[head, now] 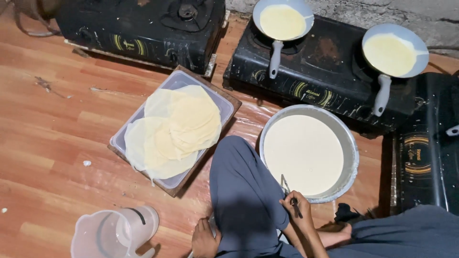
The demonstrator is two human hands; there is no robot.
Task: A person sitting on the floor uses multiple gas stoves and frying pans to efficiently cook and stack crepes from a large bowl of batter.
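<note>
Left hand (pixel 204 241): bottom centre, resting on the floor by the knee; fingers hidden, I cannot tell their state.
Right hand (pixel 295 206): fingers pinching the ladle handle (pixel 289 191) at the bowl's near rim.
Bowl of batter (pixel 309 153): centre right, nearly full.
Advice: dip shallow and lift level, so no batter drips.
Stack of crepes (pixel 174 131): centre, on a tray.
Two pans (pixel 282 21): top, batter already spread.
</note>
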